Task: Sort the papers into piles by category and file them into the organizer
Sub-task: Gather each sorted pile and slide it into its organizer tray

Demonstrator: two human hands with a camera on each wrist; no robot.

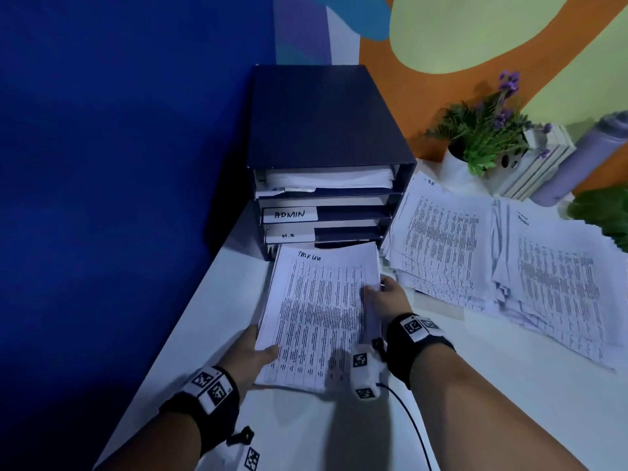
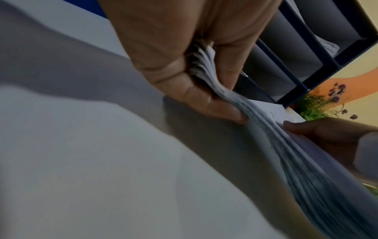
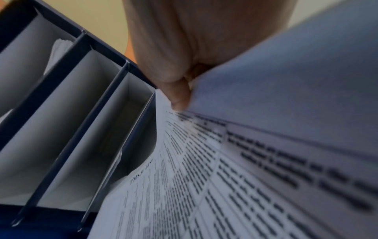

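Both the left hand [image 1: 249, 355] and right hand [image 1: 387, 297] grip the paper stack [image 1: 319, 317], its far edge entering the organizer [image 1: 326, 130]'s bottom slot, apparently. Fanned sheets could catch the shelf lip and buckle.

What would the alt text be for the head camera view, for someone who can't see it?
Two hands hold a stack of printed papers at the bottom slot of a dark desk organizer; the left hand grips its near corner, the right hand its right edge. More paper piles lie to the right.
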